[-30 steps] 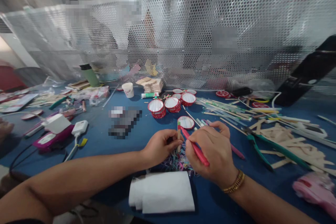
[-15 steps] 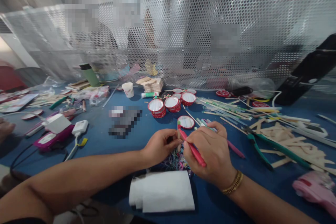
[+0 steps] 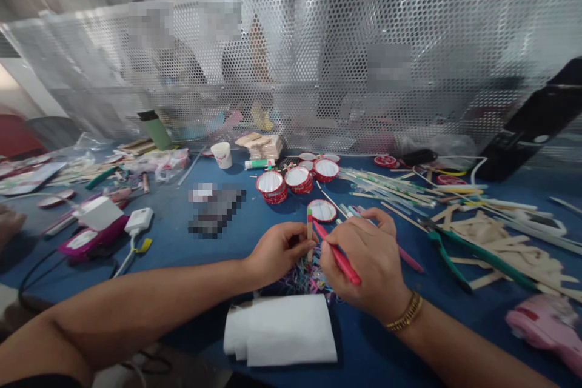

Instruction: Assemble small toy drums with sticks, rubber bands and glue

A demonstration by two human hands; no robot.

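My left hand (image 3: 277, 250) pinches a small wooden stick (image 3: 310, 225) with green and red bands at its top and holds it upright over the blue table (image 3: 227, 242). My right hand (image 3: 366, 260), with a gold bracelet on the wrist, grips a red pen-like tool (image 3: 339, 257) whose tip meets the stick's side. Under both hands lies a tangle of coloured thread scraps (image 3: 304, 279). A folded white cloth (image 3: 282, 330) lies just in front of them.
Several red-rimmed round caps (image 3: 297, 180) stand behind the hands. Green-handled pliers (image 3: 459, 254) and a heap of wooden sticks (image 3: 500, 242) lie to the right, a pink tool (image 3: 545, 330) at the far right. A charger (image 3: 139, 221) and boxes sit left. A perforated metal screen (image 3: 364, 60) closes the back.
My hands stay almost in place; the right hand with the red tool shifts slightly against the stick.
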